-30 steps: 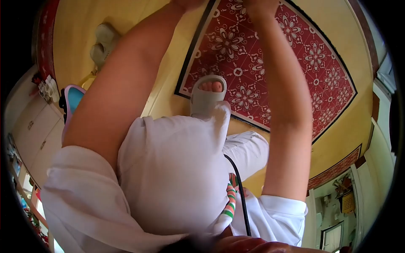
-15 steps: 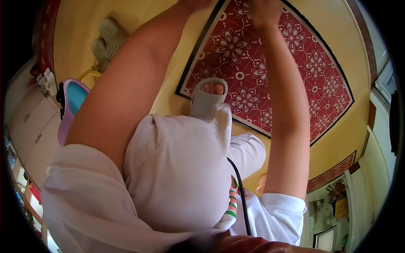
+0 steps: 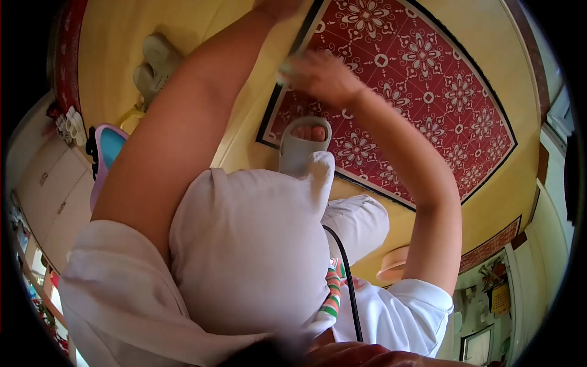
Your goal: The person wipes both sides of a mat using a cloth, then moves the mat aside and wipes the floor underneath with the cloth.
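Observation:
My right hand [image 3: 321,76] is over the left part of a red floor mat [image 3: 428,98] with white flower patterns and a black border. Motion smears its fingers, and a small pale greenish patch shows at the fingertips; I cannot make out what it is. My left hand [image 3: 282,7] is at the top edge of the view, left of the mat, mostly cut off with its fingers out of sight. Between my arms, one foot in a grey slipper [image 3: 296,150] rests at the mat's near edge.
Grey clogs [image 3: 156,64] lie on the yellow floor [image 3: 110,37] at upper left. A purple-rimmed thing with a blue inside [image 3: 110,144] stands beside my left arm. A peach-coloured basin [image 3: 394,263] is near my right elbow. White cabinets [image 3: 52,177] line the left.
My right hand has swung left and nearer to me, from the mat's top edge to its left part, with the elbow bending. My left hand has stayed near the top edge.

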`<state>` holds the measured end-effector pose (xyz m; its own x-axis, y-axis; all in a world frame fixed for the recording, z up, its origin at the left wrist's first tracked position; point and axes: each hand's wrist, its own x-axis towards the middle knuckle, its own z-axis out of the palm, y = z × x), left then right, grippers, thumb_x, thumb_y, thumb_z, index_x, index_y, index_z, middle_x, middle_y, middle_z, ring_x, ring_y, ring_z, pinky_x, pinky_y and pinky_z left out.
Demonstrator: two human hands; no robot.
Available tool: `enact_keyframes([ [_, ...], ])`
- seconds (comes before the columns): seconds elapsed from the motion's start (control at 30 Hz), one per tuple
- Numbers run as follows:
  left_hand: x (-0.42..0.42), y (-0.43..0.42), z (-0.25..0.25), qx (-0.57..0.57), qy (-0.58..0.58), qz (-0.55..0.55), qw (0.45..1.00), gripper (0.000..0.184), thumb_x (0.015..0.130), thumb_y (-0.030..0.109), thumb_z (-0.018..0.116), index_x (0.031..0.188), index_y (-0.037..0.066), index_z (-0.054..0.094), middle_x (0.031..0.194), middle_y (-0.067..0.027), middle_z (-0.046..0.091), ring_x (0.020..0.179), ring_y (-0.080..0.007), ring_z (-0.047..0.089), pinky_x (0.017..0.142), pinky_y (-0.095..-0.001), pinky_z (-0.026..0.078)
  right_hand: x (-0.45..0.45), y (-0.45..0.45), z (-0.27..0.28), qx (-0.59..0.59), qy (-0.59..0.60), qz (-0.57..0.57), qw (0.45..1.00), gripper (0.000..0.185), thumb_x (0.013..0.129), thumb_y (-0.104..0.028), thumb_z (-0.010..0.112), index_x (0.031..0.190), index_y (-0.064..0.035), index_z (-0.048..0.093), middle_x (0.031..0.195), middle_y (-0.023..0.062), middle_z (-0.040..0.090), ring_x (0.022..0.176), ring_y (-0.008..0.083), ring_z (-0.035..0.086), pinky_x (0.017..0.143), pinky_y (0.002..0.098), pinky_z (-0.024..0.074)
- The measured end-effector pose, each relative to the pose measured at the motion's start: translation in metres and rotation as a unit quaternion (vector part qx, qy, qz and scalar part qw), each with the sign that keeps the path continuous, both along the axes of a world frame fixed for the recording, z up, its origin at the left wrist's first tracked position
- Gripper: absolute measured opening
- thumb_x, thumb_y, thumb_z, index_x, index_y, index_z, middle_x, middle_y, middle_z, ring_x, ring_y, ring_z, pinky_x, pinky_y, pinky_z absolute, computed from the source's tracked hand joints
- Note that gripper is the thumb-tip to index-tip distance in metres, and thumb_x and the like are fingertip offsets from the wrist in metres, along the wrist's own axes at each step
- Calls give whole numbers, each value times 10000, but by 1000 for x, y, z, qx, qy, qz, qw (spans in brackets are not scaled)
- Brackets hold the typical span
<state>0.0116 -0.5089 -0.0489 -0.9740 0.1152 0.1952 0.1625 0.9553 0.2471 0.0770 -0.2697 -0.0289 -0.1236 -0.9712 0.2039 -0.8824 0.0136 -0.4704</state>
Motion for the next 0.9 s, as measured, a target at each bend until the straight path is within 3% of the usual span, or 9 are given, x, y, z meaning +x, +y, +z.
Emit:
enact_keyframes([
  [0.13, 8, -1, 1, 11, 3, -7, 1000, 600, 852, 35, 514, 1449, 86, 487, 1574, -122, 401, 1486, -295, 309, 1213, -502, 179, -80, -25, -3, 107, 67, -316, 940, 337, 902, -243, 634, 1234, -192, 660, 1205, 66, 673, 1048, 308, 667, 797, 451, 577],
  [0.17, 7, -1, 1, -2, -4, -1, 1000, 601, 851, 29, 510, 1449, 83, 485, 1576, -124, 401, 1485, -298, 313, 1213, -502, 181, -108, -31, 5, -142, 36, -368, 918, 209, 933, -128, 570, 1099, -68, 681, 1078, 180, 632, 960, 364, 633, 803, 457, 537],
  [0.2, 6, -2, -2, 1, 3, -2, 1000, 597, 854, 25, 506, 1448, 81, 487, 1572, -126, 405, 1484, -300, 315, 1214, -502, 181, -122, -36, 13, -64, 80, -460, 882, 213, 934, -136, 569, 1099, -64, 682, 1059, 172, 642, 959, 369, 645, 805, 441, 542],
  [0.43, 3, -4, -11, 29, 47, -6, 998, 557, 870, 34, 481, 1423, 85, 519, 1540, -133, 443, 1473, -307, 332, 1213, -504, 184, -61, -30, 35, -38, -162, -377, 911, 235, 943, -228, 572, 1131, -233, 713, 1023, 70, 703, 932, 275, 685, 748, 461, 574],
  [0.5, 5, -5, -14, 32, 49, -19, 998, 546, 874, 49, 479, 1417, 90, 527, 1532, -133, 453, 1470, -308, 338, 1211, -503, 191, -24, -13, -10, -201, 54, -104, 973, 261, 935, -198, 631, 1194, -171, 626, 1122, 89, 655, 1018, 305, 657, 791, 413, 568],
  [0.7, 7, -3, -5, 16, 20, -5, 1000, 511, 891, 66, 499, 1399, 96, 548, 1528, -132, 460, 1464, -305, 351, 1203, -496, 220, -38, -36, 17, 10, 128, -188, 974, 208, 913, -187, 626, 1108, -185, 697, 1146, 76, 639, 1033, 247, 662, 775, 359, 575],
  [0.73, 8, 0, 1, 19, 24, 4, 1000, 504, 894, 61, 501, 1394, 95, 553, 1525, -132, 465, 1462, -304, 356, 1202, -495, 226, -64, -44, 4, -37, 116, -232, 965, 278, 949, -149, 518, 1172, -78, 668, 1159, 152, 640, 1061, 363, 617, 863, 444, 532],
  [0.77, 9, 2, 4, 22, 27, 14, 999, 497, 898, 56, 503, 1390, 95, 558, 1521, -132, 471, 1461, -303, 360, 1201, -494, 231, -86, -43, 3, -46, -64, -277, 958, 300, 945, -120, 497, 1183, -92, 678, 1178, 136, 637, 1079, 358, 613, 880, 440, 531],
  [0.9, -1, -7, -13, 31, 42, 29, 998, 498, 893, 8, 506, 1381, 86, 566, 1500, -145, 495, 1456, -304, 374, 1203, -495, 240, -163, -43, 4, 22, 103, -440, 892, 261, 920, -164, 555, 1137, -89, 679, 1155, 133, 637, 1039, 350, 627, 855, 430, 547],
])
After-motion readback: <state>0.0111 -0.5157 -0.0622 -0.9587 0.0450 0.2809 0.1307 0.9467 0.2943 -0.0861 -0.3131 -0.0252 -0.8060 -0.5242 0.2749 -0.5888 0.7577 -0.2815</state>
